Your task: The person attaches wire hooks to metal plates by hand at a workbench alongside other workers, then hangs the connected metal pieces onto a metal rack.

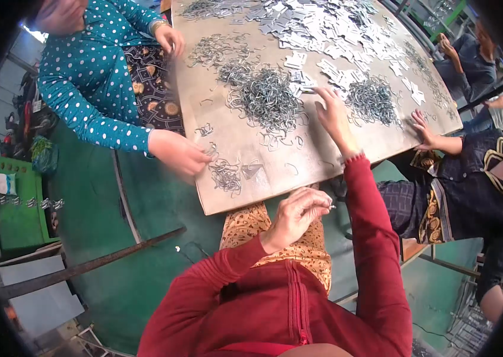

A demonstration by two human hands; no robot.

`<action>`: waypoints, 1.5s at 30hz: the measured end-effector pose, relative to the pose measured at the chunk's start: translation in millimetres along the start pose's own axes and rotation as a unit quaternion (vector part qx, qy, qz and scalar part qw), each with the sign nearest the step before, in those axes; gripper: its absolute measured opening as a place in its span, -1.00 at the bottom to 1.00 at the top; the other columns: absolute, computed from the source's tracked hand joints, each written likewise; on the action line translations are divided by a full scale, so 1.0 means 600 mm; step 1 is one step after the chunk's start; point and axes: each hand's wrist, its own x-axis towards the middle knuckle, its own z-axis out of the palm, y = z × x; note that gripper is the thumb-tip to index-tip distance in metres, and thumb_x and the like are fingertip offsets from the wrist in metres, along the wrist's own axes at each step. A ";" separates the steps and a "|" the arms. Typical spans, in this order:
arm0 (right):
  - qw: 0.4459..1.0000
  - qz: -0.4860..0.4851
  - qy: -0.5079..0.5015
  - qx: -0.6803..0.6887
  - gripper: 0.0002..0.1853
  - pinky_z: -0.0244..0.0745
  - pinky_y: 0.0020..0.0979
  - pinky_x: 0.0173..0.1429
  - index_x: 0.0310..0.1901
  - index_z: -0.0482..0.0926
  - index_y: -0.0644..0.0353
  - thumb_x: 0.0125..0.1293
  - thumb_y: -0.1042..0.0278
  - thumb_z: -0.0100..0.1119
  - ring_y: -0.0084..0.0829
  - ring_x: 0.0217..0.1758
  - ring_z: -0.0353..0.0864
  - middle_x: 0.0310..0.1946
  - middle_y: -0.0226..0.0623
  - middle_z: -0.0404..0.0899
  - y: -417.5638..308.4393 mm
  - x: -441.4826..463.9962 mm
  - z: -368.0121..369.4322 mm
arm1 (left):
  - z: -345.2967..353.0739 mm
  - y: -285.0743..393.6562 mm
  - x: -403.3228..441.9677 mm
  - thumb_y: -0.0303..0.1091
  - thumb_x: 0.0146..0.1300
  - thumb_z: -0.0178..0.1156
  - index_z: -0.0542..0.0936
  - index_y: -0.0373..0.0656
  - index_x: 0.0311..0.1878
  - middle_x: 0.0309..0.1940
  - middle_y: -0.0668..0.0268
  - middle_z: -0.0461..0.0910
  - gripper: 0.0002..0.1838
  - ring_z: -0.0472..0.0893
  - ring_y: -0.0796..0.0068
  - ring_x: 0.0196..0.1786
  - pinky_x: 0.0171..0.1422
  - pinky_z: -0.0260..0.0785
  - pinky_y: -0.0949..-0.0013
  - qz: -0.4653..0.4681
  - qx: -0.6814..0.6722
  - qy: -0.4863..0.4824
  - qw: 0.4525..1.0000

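Note:
My left hand (300, 215) is held over my lap, just off the table's near edge. Its fingers are pinched together, and a tiny shiny bit shows at the tips, too small to name. My right hand (333, 116) reaches over the table with thumb and fingers apart. Left of it lies a heap of bent metal hooks (266, 98); a smaller pile of hooks (373, 100) is on its right. Flat silvery metal plates (337, 74) lie just past its fingertips. Nearest my left hand on the tabletop are a few scattered hooks (226, 177).
The brown-covered table (275, 172) has its edge close to my body. A person in a dotted teal top (93, 89) works at the left, one hand (183, 153) by the hooks. Another person's hand (427, 130) rests at the right edge. Metal bars (91, 262) stand lower left.

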 end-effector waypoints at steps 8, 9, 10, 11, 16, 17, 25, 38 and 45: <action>0.991 0.034 -0.072 -0.108 -0.74 0.41 -0.21 0.04 -0.05 0.44 0.33 0.22 0.50 0.00 -0.08 -0.13 0.48 -0.25 -0.04 0.50 0.041 0.043 0.050 | -0.016 0.002 0.006 -0.66 -0.01 0.27 0.60 -0.26 -0.27 -0.25 0.25 0.59 -0.80 0.57 0.37 -0.14 -0.05 0.46 0.39 0.021 -0.007 0.004 1.000; 0.997 0.026 0.002 -0.070 -0.77 0.52 -0.24 -0.12 -0.08 0.45 0.34 0.23 0.49 0.05 -0.21 -0.28 0.57 -0.31 -0.06 0.52 0.042 0.029 0.042 | -0.019 -0.001 0.007 -0.68 -0.02 0.27 0.60 -0.25 -0.26 -0.23 0.25 0.59 -0.78 0.57 0.38 -0.13 -0.09 0.49 0.39 0.039 0.013 0.002 0.999; 0.995 0.100 -0.003 -0.009 -0.77 0.52 -0.27 -0.14 -0.09 0.45 0.35 0.22 0.48 0.05 -0.20 -0.29 0.58 -0.31 -0.07 0.53 0.031 0.015 0.026 | -0.023 0.000 0.006 -0.68 0.01 0.24 0.60 -0.25 -0.26 -0.22 0.25 0.59 -0.80 0.56 0.39 -0.10 -0.07 0.48 0.39 0.037 0.024 -0.008 0.999; 0.983 0.176 -0.006 0.047 -0.77 0.53 -0.30 -0.16 -0.11 0.45 0.35 0.22 0.46 0.06 -0.20 -0.31 0.58 -0.31 -0.08 0.54 0.018 -0.003 0.005 | -0.022 -0.003 0.002 -0.68 0.04 0.22 0.60 -0.25 -0.26 -0.22 0.27 0.58 -0.81 0.55 0.40 -0.09 -0.06 0.48 0.40 0.014 0.005 -0.007 1.000; 0.729 0.385 0.077 0.561 -0.82 0.63 -0.43 -0.20 -0.22 0.49 0.44 0.19 0.52 0.17 -0.38 -0.36 0.62 -0.36 -0.13 0.59 -0.109 -0.111 -0.102 | -0.020 -0.021 -0.011 -0.57 0.18 0.16 0.58 -0.25 -0.20 -0.23 0.29 0.59 -0.87 0.55 0.54 -0.09 0.01 0.41 0.47 -0.027 -0.003 -0.002 1.000; 0.711 0.391 0.078 0.580 -0.80 0.62 -0.47 -0.22 -0.20 0.49 0.41 0.18 0.51 0.21 -0.39 -0.35 0.63 -0.35 -0.13 0.59 -0.127 -0.134 -0.116 | -0.019 -0.025 -0.013 -0.56 0.20 0.15 0.57 -0.26 -0.18 -0.22 0.31 0.60 -0.88 0.55 0.56 -0.10 0.01 0.41 0.49 -0.050 -0.028 -0.003 0.998; 0.676 0.378 0.139 0.618 -0.78 0.57 -0.52 -0.34 -0.18 0.49 0.43 0.14 0.59 0.25 -0.40 -0.42 0.63 -0.39 -0.13 0.61 -0.230 -0.210 -0.172 | -0.005 -0.024 -0.016 -0.46 0.23 0.19 0.57 -0.30 -0.20 -0.34 0.35 0.61 -0.87 0.55 0.67 -0.25 -0.16 0.42 0.55 -0.098 -0.127 0.013 0.987; 0.847 0.322 0.144 0.397 -0.84 0.46 -0.63 -0.17 -0.24 0.57 0.34 0.11 0.69 0.23 -0.64 -0.30 0.54 -0.34 -0.39 0.60 -0.303 -0.215 -0.224 | -0.013 0.009 -0.024 -0.46 0.14 0.24 0.55 -0.29 -0.19 -0.26 0.22 0.58 -0.82 0.59 0.41 -0.13 -0.08 0.41 0.38 -0.057 0.019 -0.006 0.998; 0.840 0.307 0.155 0.420 -0.84 0.42 -0.60 -0.13 -0.27 0.55 0.35 0.10 0.74 0.20 -0.60 -0.27 0.50 -0.32 -0.32 0.58 -0.292 -0.217 -0.240 | -0.232 0.027 0.165 -0.30 0.24 0.09 0.56 -0.21 0.00 -0.24 0.22 0.63 -0.69 0.60 0.47 -0.15 -0.09 0.40 0.37 -0.070 0.248 0.064 0.964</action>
